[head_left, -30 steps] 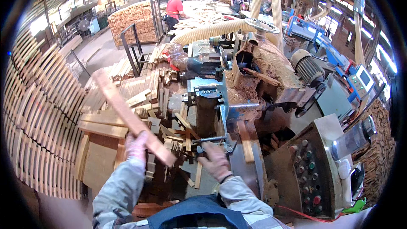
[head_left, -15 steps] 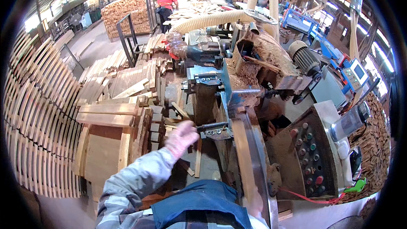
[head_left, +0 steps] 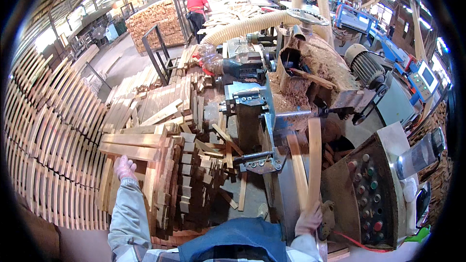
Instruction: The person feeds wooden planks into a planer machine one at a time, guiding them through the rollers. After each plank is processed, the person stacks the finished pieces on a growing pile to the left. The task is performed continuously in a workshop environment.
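My right hand [head_left: 308, 219] is closed round the near end of a wooden strip [head_left: 314, 160], which points away from me and stands at a slant over the machine's metal bed. Beside it a second wooden strip [head_left: 297, 165] lies along that bed. On the left, my left hand [head_left: 125, 167] has its fingers bunched against the near top strip [head_left: 128, 152] of a crosswise wood stack; its fingertips are partly hidden. Ahead of the right hand is the woodworking machine [head_left: 291, 102], covered in sawdust, with a bare metal shaft [head_left: 293, 113].
A control panel [head_left: 369, 194] with several buttons stands close at the right. Curved rows of slats [head_left: 53, 160] rise at the far left. Loose offcuts [head_left: 228, 140] lie between stack and machine. A hose [head_left: 252, 24] crosses behind; a person in red [head_left: 197, 4] stands beyond.
My left hand has moved left from the machine to the stack. My right hand has come into fuller view with its strip, now apart from the second one. The view has shifted slightly left.
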The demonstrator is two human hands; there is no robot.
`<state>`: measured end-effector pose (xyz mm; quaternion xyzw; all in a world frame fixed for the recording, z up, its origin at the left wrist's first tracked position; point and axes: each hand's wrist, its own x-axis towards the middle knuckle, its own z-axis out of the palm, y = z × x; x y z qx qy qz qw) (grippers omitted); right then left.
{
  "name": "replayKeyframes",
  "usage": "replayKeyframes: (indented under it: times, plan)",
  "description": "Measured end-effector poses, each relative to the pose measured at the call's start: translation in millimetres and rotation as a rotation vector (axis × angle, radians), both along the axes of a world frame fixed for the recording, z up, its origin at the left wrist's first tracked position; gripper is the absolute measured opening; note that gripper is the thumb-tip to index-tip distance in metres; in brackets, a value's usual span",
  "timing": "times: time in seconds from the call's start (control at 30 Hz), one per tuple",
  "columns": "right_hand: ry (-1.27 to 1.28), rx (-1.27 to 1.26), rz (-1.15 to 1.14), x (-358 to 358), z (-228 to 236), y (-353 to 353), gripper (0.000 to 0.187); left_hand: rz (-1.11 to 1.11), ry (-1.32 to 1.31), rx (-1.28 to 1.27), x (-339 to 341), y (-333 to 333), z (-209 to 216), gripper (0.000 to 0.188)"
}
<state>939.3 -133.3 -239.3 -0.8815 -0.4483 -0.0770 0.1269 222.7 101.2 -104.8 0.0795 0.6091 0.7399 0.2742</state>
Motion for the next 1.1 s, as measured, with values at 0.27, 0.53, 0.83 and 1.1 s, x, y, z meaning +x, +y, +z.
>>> replayKeyframes:
  times: [0.27, 0.53, 0.83, 1.1]
  plan:
    - [0.184, -0.168, 0.071, -8, -1, 85, 0.085, 0.037, -0.194, -0.238, -30, 31, -25, 0.074]
    - [0.177, -0.283, 0.077, -22, -34, -124, 0.076, -0.217, -0.307, -0.011, -38, 46, -44, 0.076]
    - [-0.012, -0.263, 0.118, -19, -31, -150, 0.062, -0.266, -0.241, 0.105, -22, 50, -41, 0.072]
    - [-0.291, -0.013, 0.335, 21, -46, 43, 0.049, -0.054, -0.160, 0.145, -22, 17, -4, 0.054]
